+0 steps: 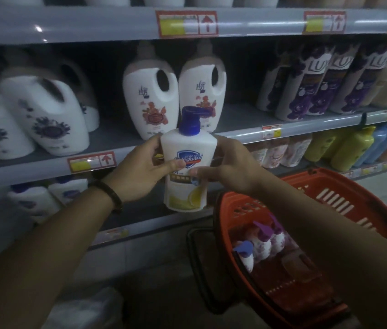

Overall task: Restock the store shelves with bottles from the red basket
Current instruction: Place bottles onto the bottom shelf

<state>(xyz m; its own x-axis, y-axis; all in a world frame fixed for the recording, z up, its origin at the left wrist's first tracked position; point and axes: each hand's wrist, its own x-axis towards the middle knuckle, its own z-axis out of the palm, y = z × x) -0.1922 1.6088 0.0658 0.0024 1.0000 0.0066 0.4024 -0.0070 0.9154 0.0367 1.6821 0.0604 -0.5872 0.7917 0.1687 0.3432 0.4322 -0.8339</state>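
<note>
Safeguard pump bottle [189,167] clasped upright by left hand [140,173] and right hand [227,166]; set beside matching bottles [45,198] at 8 o'clock, label outward.

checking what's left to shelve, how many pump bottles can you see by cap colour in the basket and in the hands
Blue-capped Safeguard pump bottle, held by left hand and right hand: 1
Purple-capped floral pump bottles in the red basket: 2
Blue-capped pump bottle in the basket: 1
Total: 4, though more may lie hidden lower in the basket.
</note>
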